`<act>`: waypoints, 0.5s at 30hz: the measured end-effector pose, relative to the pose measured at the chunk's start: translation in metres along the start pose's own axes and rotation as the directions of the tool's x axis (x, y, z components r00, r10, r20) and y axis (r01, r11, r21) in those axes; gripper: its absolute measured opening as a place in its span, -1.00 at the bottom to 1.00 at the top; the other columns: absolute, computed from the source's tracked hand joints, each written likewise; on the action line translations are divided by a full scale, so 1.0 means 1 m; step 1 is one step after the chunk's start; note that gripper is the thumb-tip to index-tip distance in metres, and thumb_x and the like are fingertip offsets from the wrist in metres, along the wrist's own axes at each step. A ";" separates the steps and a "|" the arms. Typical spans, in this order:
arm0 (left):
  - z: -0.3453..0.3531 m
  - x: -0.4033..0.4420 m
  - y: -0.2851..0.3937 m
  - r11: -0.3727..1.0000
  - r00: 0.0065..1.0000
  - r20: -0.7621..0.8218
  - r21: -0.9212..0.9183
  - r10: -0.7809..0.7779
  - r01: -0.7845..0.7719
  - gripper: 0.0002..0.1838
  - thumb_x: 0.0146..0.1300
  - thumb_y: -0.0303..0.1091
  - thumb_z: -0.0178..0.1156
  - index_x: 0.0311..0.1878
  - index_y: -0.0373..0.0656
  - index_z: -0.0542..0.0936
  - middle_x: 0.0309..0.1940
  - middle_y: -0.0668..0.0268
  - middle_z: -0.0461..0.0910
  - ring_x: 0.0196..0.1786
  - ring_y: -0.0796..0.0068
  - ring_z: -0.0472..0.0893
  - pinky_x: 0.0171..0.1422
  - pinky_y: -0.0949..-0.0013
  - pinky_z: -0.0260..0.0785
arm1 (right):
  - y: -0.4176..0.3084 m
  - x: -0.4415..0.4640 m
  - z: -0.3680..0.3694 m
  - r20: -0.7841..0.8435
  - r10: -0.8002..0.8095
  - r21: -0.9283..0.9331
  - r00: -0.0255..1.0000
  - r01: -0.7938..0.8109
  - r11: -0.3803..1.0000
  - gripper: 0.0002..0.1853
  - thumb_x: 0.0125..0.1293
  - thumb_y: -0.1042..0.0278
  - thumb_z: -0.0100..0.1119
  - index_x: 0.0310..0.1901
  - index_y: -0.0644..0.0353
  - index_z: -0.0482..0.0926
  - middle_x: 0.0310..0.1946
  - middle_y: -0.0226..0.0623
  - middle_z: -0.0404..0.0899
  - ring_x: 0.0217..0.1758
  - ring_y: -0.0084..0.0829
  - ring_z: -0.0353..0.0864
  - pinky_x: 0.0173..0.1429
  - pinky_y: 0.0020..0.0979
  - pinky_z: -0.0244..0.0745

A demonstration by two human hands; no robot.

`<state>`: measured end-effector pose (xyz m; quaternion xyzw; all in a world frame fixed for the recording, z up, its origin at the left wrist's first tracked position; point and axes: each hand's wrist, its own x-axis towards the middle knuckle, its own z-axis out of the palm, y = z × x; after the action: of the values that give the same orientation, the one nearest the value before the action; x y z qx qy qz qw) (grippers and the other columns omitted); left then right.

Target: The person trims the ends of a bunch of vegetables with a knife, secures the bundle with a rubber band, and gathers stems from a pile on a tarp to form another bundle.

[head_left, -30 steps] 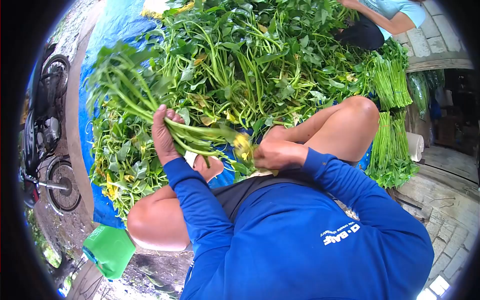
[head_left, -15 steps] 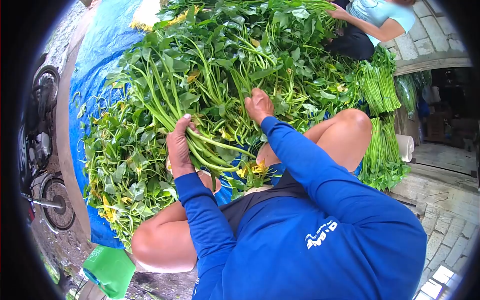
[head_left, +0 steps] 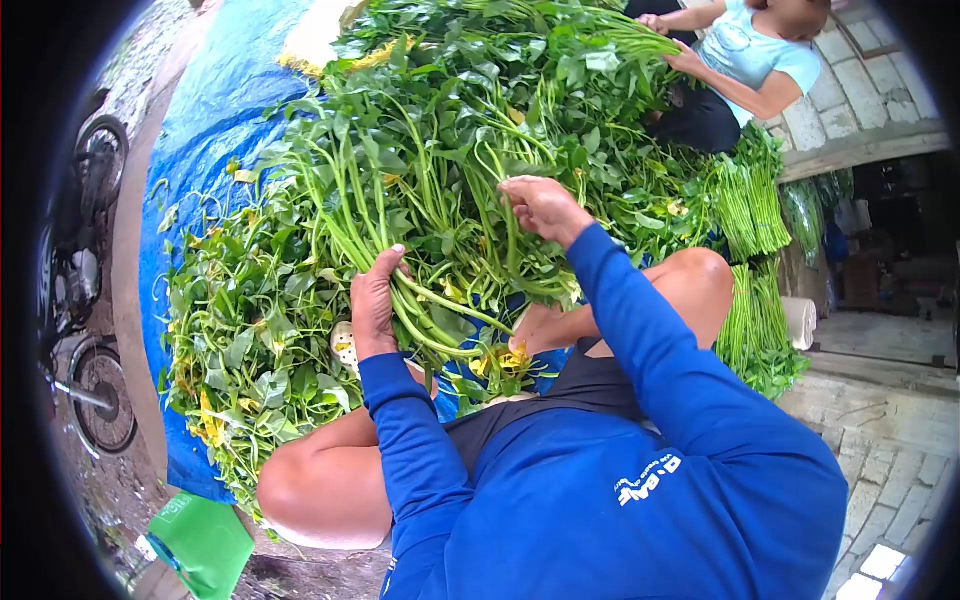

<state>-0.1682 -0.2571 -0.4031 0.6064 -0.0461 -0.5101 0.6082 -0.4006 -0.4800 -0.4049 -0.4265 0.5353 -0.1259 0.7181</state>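
My left hand is closed around a bunch of long-stemmed water spinach. The cut ends curve out to the right, above my lap, and the leaves point away from me. To the right and a little farther off, my right hand has its thumb and fingers pinched on a single water spinach stem at the near side of the heap. A large heap of loose leafy stems spreads in front of both hands, with some yellow leaves by my foot.
Another person holds stems at the far right. Stacked bundles of stems stand on the right. A blue tarp lies under the heap. A green container is at lower left, and a motorcycle is beyond the tarp.
My right hand has moved right, drawing a stem with it from the heap. My left hand keeps hold of the bunch. The view has shifted slightly, showing more of the other person.
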 end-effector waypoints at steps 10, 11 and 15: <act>0.000 -0.019 0.003 0.982 0.996 -0.050 0.175 0.076 -0.067 -0.65 0.22 -0.17 0.56 -0.15 -0.30 0.77 -0.37 0.28 0.72 -0.42 0.46 0.66 -0.32 0.32 0.56 | -0.072 -0.111 0.040 -0.029 -0.572 -0.297 0.820 0.539 0.788 -0.68 0.44 0.15 0.43 0.08 0.15 0.67 -0.22 -0.45 0.72 -0.27 -0.62 0.63 -0.31 -0.48 0.58; 0.004 -0.024 0.004 0.982 0.996 -0.052 0.181 0.068 -0.058 -0.65 0.23 -0.19 0.55 -0.12 -0.30 0.76 -0.35 0.29 0.73 -0.42 0.45 0.66 -0.32 0.32 0.56 | -0.075 -0.114 0.041 -0.051 -0.588 -0.291 0.807 0.551 0.782 -0.67 0.44 0.16 0.43 0.09 0.16 0.67 -0.23 -0.44 0.72 -0.27 -0.61 0.64 -0.33 -0.46 0.59; 0.009 -0.017 -0.001 0.993 0.996 -0.012 0.082 0.088 -0.087 -0.64 0.25 -0.26 0.55 0.00 -0.30 0.74 -0.30 0.29 0.72 -0.41 0.49 0.65 -0.34 0.38 0.55 | -0.106 -0.099 0.054 -0.096 -0.653 -0.343 0.751 0.591 0.730 -0.70 0.41 0.24 0.47 0.08 0.14 0.70 -0.33 -0.43 0.73 -0.32 -0.61 0.65 -0.41 -0.45 0.59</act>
<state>-0.1831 -0.2515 -0.3919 0.6318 -0.0887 -0.4759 0.6053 -0.3629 -0.4551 -0.2564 -0.6668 0.4455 -0.3240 0.5019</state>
